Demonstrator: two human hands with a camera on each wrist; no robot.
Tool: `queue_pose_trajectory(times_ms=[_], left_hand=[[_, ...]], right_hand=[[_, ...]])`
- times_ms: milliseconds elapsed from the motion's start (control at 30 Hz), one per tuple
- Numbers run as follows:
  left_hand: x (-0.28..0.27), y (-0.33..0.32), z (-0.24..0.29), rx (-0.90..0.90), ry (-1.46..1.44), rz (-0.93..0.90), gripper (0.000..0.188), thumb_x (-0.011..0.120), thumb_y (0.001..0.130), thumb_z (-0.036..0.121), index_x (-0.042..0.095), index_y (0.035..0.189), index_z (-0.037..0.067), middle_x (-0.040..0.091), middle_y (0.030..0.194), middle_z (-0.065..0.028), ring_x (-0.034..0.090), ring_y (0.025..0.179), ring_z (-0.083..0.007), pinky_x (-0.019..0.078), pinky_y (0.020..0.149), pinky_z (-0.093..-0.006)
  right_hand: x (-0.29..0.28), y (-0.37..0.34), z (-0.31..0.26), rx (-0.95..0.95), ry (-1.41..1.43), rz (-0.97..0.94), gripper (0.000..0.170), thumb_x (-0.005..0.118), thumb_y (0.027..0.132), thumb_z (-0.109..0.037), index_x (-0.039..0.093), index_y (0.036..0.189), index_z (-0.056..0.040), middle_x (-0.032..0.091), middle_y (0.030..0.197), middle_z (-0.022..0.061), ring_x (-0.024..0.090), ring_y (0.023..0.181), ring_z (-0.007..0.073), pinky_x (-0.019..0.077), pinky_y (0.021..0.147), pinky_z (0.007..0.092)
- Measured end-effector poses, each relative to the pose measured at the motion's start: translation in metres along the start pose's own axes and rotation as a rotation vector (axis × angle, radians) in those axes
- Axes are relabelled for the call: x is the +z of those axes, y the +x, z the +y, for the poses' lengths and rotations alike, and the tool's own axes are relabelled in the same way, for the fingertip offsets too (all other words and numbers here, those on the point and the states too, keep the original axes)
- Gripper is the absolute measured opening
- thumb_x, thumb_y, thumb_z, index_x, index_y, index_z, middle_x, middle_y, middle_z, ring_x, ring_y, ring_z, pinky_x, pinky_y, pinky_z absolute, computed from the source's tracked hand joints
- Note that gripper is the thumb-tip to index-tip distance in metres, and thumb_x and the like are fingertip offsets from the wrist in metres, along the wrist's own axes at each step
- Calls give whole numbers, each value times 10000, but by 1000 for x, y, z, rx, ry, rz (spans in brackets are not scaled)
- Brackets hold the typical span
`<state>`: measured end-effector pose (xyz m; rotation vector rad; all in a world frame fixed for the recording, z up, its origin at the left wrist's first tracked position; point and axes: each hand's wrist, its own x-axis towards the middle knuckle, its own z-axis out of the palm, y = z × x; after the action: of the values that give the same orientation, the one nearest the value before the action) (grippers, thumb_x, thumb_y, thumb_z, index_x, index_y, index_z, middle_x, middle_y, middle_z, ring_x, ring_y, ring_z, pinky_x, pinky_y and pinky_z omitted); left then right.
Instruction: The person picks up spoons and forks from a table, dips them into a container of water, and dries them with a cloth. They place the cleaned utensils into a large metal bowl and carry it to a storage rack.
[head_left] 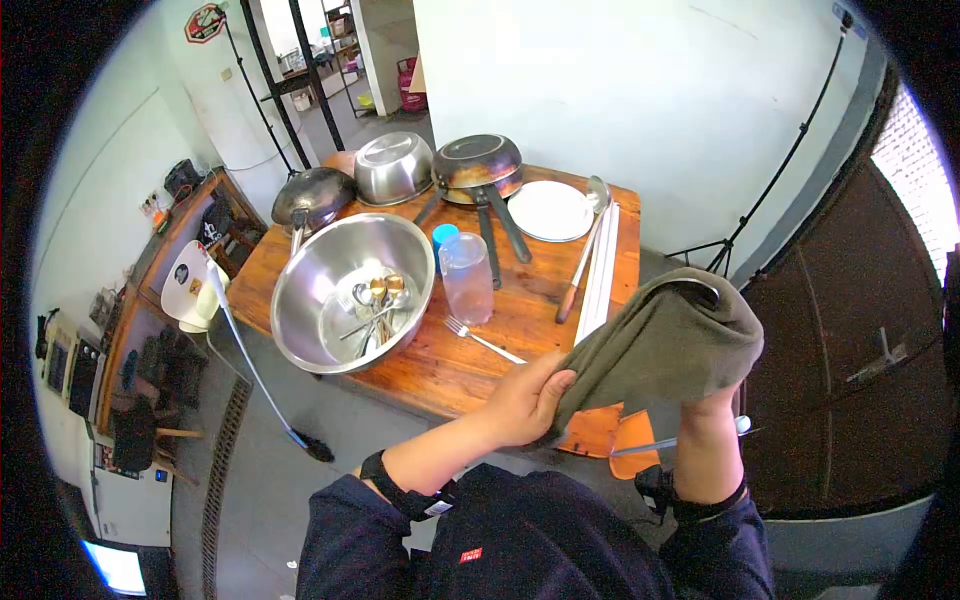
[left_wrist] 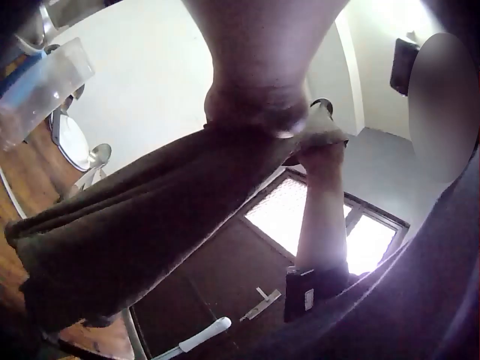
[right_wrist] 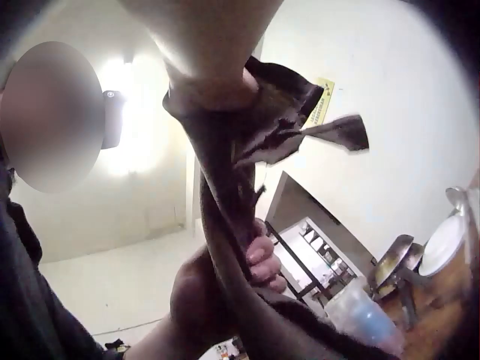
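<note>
An olive-green cloth [head_left: 660,345] is held up over the table's front right side. My left hand [head_left: 530,400] grips its lower left end, with fingers curled round the folds in the right wrist view. My right hand [head_left: 712,400] is under the cloth's right end, its fingers covered by the fabric, so I cannot tell how they lie. A thin pale edge shows within the fold on top. In the left wrist view, the cloth [left_wrist: 150,217] stretches long and bunched, and a small shiny curved edge [left_wrist: 322,106] shows beside the right hand.
On the wooden table [head_left: 420,385] stand a large steel basin [head_left: 290,310] with several spoons, a plastic container [head_left: 467,280], a fork [head_left: 485,342], a white plate [head_left: 550,211], a ladle [head_left: 585,260], white strips [head_left: 600,275], pans [head_left: 478,165] and a steel bowl [head_left: 393,168]. A pale-tipped rod [head_left: 690,438] crosses the front edge.
</note>
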<state>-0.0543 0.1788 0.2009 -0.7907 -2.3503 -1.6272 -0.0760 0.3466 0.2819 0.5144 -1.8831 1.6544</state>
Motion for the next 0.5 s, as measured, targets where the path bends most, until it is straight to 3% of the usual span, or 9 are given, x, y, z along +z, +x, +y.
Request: queue_pose_trajectory(times_ms=[100,200,233,333,367,400,433,467,500], left_hand=[[3,-4,-1,-69,-8,16,166,418,807,149,470,892,16,489,717,-203,496,684,-360,389,557,-364],[8,-11,2,-68,-44,67,166,425,807,154,480,874,13,490,711,-201,501,681,-350,389,547,-358],[4,-13,1,-128,9,14,194,419,819,186,498,889,23,518,709,-156,522,672,-293,402,575,-316],[-6,-10,-24,-513,-670,73,240,418,826,239,516,907,35,533,705,-91,522,675,-195,406,631,-275],[-13,-4,-31,-211,-272,215,273,383,844,251,518,916,24,530,711,-41,499,688,-123,401,673,-252],[-18,-7,-31,-224,-289,142,267,382,844,240,518,913,21,529,708,-42,499,687,-118,400,669,-249],[-23,-14,-26,-238,-306,68,261,381,845,230,517,910,17,528,706,-43,499,687,-113,399,665,-246],[-27,-17,-13,-255,-326,-7,255,380,846,219,517,908,13,527,703,-43,498,686,-108,399,661,-243],[-27,-18,0,-111,-276,-71,224,402,836,195,521,906,19,518,657,-23,493,624,-104,401,595,-240]], right_hand=[[0,-5,6,1,-23,3,248,590,650,-137,551,831,27,572,778,73,542,689,142,444,632,251],[1,-9,2,81,-16,-16,241,612,627,-121,557,816,18,580,762,67,544,664,131,444,617,252],[-1,-11,7,83,7,-13,218,619,617,-84,561,804,13,583,735,59,546,643,122,449,604,244],[-1,-12,12,-74,-167,-59,163,612,637,-45,573,787,6,588,700,49,546,610,110,444,569,225],[3,-15,11,-59,-233,-56,151,605,647,-45,574,786,5,587,695,47,545,607,105,441,562,220],[10,-18,10,-43,-298,-53,140,599,657,-45,576,786,4,587,690,44,543,603,100,438,555,216],[20,-20,6,293,-63,29,102,574,680,-40,568,771,6,582,669,47,533,583,87,430,534,210],[26,-22,9,365,64,36,100,566,686,-42,562,773,8,579,666,50,530,579,87,428,526,209],[30,-25,16,440,188,39,99,559,692,-45,557,775,10,577,662,52,527,574,87,426,519,208]])
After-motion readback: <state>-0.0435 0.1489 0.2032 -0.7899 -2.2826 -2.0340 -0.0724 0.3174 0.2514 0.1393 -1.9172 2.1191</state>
